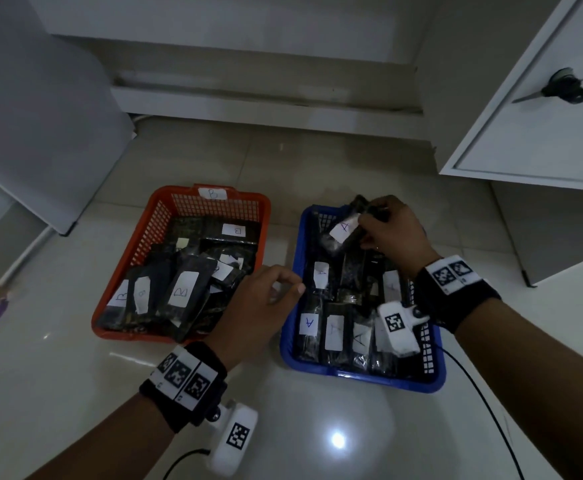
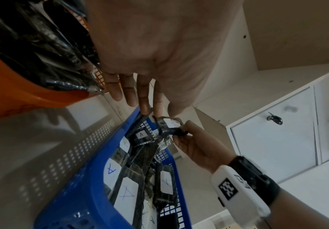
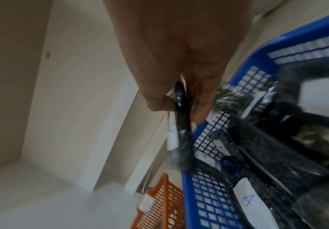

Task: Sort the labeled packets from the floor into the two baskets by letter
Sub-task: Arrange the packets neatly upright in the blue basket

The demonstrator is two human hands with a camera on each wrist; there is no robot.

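Note:
My right hand (image 1: 383, 225) pinches a black packet with a white "A" label (image 1: 343, 227) above the far end of the blue basket (image 1: 362, 377). The same packet (image 2: 169, 125) shows in the left wrist view, and hangs edge-on (image 3: 181, 124) from thumb and fingers in the right wrist view. Several "A" packets lie in the blue basket (image 2: 93, 182). The orange basket (image 1: 127, 251), tagged "B" on its far rim, holds several "B" packets. My left hand (image 1: 266, 292) hovers between the two baskets, fingers straight (image 2: 130, 93), holding nothing.
Both baskets sit on a glossy pale tile floor (image 1: 58, 393). A white cabinet (image 1: 542, 126) with scissors hung on its door (image 1: 567, 88) stands at the right. A white panel (image 1: 41, 116) leans at the left, and a low step (image 1: 266, 105) runs along the back.

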